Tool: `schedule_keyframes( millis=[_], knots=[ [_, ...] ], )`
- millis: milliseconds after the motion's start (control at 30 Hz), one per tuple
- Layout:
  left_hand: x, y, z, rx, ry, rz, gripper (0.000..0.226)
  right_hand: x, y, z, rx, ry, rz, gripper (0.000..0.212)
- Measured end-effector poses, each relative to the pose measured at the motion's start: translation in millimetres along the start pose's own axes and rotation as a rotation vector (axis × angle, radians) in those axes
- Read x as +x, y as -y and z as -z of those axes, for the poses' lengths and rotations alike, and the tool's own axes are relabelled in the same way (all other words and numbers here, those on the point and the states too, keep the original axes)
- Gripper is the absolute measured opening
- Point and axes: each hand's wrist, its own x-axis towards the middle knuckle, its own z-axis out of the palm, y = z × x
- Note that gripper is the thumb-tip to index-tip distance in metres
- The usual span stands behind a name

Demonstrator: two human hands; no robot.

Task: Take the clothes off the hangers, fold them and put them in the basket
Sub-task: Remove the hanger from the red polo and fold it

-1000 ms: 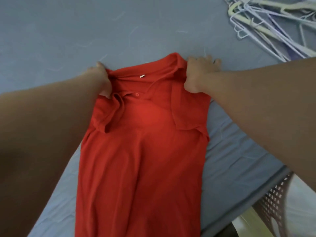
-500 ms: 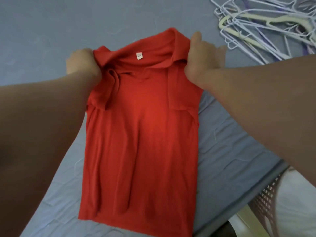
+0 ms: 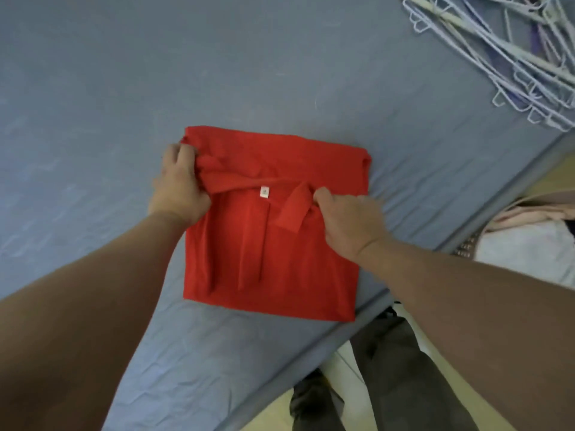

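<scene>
1. Red shirt off its hanger, folded square on bed.
2. My left hand and right hand both grip its collar end.
3. To do, I reckon: final fold, then into basket.

Home bdrm — bed, hangers

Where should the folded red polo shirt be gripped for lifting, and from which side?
Probably both side edges of the red polo shirt, coming in from left and right, pinching all layers: it lies as a flat folded square, and lifting by the collar might unfold it.
</scene>
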Motion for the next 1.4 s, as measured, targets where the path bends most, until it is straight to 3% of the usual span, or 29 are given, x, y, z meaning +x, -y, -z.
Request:
schedule_keyframes(
  millis=[67, 200, 400, 533, 667, 767, 867, 933, 1000, 1100, 1167, 1267, 1400],
  knots=[
    [-34, 14, -4, 0.071, 0.088, -0.072, 0.048, -29, 17, -12, -0.031, 0.202, -0.008, 0.048],
    [-90, 44, -17, 0.197, 0.237, -0.181, 0.047, -66, 31, -36, -0.106, 0.428, 0.048, 0.057],
    [-139, 82, -37, 0.211, 0.286, -0.162, 0.04, -104, 44, -57, -0.129, 0.405, 0.073, 0.057],
    [-172, 101, -51, 0.345, 0.339, -0.167, 0.04, -127, 47, -67, -0.193, 0.441, 0.16, 0.059],
    [-184, 104, -58, 0.501, 0.497, -0.017, 0.043, -134, 46, -84, -0.215, 0.621, 0.25, 0.075],
    [-178, 89, -56, 0.647, 0.55, 0.048, 0.046, -130, 47, -86, -0.172, 0.61, 0.244, 0.062],
    [-157, 65, -51, 0.693, 0.332, 0.033, 0.031, -115, 44, -75, 0.049, 0.337, 0.049, 0.039],
    [-136, 39, -48, 0.605, 0.192, -0.024, 0.022, -100, 38, -71, 0.192, 0.054, -0.216, 0.028],
    [-111, 6, -51, 0.517, 0.126, -0.107, 0.019, -83, 29, -69, 0.295, -0.064, -0.51, 0.031],
    [-69, -65, -63, 0.392, 0.179, -0.203, 0.026, -67, 14, -73, 0.561, 0.074, -0.942, 0.066],
    [-44, -120, -81, 0.273, 0.249, -0.27, 0.032, -64, 2, -80, 0.839, 0.176, -1.13, 0.084],
    [-18, -186, -109, 0.199, 0.411, -0.341, 0.04, -74, -3, -85, 1.076, 0.376, -1.133, 0.081],
    [10, -229, -146, 0.358, 0.628, -0.257, 0.059, -86, -8, -92, 1.09, 0.623, -0.918, 0.069]
  ],
)
